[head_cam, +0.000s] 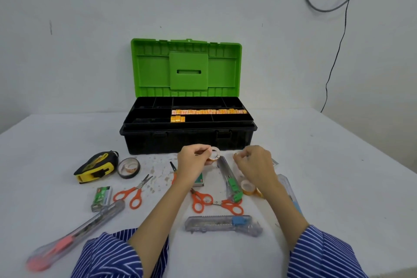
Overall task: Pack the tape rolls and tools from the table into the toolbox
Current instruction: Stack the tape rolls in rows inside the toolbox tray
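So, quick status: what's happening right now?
Left hand pinching a tape roll. Right hand holding another small roll. Toolbox open; nothing in the way.

No lettering can be read anywhere. Printed marks show, all too small or blurred to make out: red print on the row of orange tape rolls (208, 111) in the toolbox tray (149, 110), centre frame; yellow marking on the black tape measure (94, 166), left; pale print on the green battery pack (102, 196), lower left; faint print on the small tape roll (214, 153) pinched in the left hand (191, 161), centre.
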